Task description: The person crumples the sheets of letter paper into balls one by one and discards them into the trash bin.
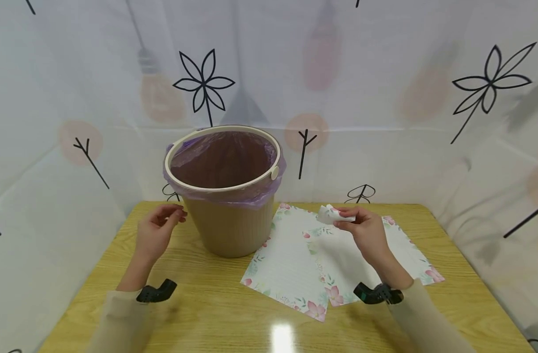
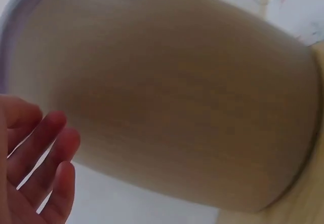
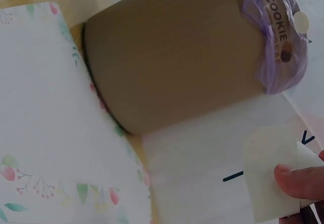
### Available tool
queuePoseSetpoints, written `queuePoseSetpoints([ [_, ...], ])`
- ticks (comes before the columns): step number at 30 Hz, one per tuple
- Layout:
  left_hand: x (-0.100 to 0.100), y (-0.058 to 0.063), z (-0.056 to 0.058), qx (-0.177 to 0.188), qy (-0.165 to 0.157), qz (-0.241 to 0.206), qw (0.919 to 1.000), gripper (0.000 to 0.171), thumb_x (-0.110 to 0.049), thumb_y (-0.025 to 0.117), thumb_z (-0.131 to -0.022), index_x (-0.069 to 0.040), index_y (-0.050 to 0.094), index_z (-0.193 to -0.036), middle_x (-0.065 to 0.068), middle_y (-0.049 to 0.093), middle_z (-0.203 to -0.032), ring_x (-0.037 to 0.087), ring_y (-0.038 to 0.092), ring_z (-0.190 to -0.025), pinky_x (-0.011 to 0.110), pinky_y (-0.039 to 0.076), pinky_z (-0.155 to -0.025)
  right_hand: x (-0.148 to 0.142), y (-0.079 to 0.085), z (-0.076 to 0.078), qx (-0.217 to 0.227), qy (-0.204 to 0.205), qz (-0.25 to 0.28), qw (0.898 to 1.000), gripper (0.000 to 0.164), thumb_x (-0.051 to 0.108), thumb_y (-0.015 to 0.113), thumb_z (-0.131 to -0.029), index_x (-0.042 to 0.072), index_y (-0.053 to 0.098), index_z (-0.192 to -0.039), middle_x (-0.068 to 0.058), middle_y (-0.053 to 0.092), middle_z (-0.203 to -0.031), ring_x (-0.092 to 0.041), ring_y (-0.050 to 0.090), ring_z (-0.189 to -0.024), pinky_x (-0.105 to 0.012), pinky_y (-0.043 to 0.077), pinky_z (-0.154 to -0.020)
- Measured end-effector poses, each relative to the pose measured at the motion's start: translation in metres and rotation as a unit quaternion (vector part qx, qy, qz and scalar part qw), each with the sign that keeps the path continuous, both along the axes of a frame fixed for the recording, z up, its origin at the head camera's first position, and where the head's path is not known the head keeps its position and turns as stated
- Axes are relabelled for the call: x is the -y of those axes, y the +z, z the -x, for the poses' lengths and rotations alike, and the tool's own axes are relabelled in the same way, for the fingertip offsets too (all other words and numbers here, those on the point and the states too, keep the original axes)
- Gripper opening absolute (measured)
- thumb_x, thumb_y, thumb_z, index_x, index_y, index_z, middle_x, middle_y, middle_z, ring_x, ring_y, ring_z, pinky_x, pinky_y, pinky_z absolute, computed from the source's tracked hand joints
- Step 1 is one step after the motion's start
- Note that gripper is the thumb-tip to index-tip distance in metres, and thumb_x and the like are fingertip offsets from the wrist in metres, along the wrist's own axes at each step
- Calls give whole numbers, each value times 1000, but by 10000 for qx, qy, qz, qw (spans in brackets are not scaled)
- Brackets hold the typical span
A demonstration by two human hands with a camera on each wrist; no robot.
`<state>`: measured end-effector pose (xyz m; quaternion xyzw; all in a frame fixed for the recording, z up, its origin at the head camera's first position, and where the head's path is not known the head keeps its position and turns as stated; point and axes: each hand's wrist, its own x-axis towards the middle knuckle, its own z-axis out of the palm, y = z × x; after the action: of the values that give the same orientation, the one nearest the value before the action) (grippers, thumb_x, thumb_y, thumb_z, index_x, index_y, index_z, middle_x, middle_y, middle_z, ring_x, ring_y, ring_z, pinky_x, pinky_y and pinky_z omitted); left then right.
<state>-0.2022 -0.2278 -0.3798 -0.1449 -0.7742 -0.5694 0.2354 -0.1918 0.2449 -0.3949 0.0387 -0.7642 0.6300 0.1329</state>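
My right hand [image 1: 369, 233] pinches a small crumpled piece of floral paper [image 1: 328, 214] between thumb and fingers, above the sheets on the table. In the right wrist view the thumb [image 3: 298, 182] presses on the pale paper piece [image 3: 268, 168]. My left hand [image 1: 156, 230] is beside the left side of a beige trash bin [image 1: 233, 230], fingers loosely bent and holding nothing. The left wrist view has those fingers [image 2: 48, 153] close to the bin wall [image 2: 177, 97]. A purple plastic bag [image 1: 255, 198] lines the bin and folds over its rim.
Floral-bordered white sheets [image 1: 291, 255] lie overlapping on the wooden table [image 1: 207, 304], right of the bin. A patterned curtain [image 1: 361, 108] hangs behind and at both sides. The bin's light handle ring [image 1: 220, 189] rests around its top.
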Motion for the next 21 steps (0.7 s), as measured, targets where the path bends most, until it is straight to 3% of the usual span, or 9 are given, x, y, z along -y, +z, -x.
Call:
queuePoseSetpoints([
  [5, 9, 24, 7, -611, 470, -115, 9970, 18, -3, 62, -98, 7, 67, -112, -8, 70, -100, 4, 66, -89, 16, 51, -75, 2, 12, 6, -264, 64, -98, 9996, 16, -6, 75, -85, -10, 68, -99, 7, 71, -109, -13, 64, -98, -21, 55, -76],
  [9, 11, 40, 12, -1052, 544, -260, 9926, 21, -1, 60, -98, 7, 66, -116, 2, 69, -108, 7, 64, -99, 17, 50, -81, 4, 22, 10, -429, 7, -338, 9985, 12, -5, 74, -86, -7, 70, -97, 3, 72, -110, -14, 62, -101, -19, 54, -79],
  [14, 12, 53, 19, -1388, 345, -469, 9886, 26, 1, 58, -98, 10, 62, -122, 13, 64, -123, 15, 57, -115, 20, 47, -88, 8, 34, 12, -567, -81, -732, 9957, 9, -3, 75, -86, -4, 72, -95, -4, 73, -112, -17, 61, -100, -18, 53, -77],
  [21, 6, 71, 27, -1405, -374, -646, 9873, 31, 1, 58, -96, 10, 59, -126, 14, 57, -136, 20, 52, -127, 23, 45, -93, 11, 47, 15, -938, -30, -808, 9923, 7, -6, 73, -86, -5, 73, -93, -5, 73, -111, -17, 62, -97, -18, 54, -76],
])
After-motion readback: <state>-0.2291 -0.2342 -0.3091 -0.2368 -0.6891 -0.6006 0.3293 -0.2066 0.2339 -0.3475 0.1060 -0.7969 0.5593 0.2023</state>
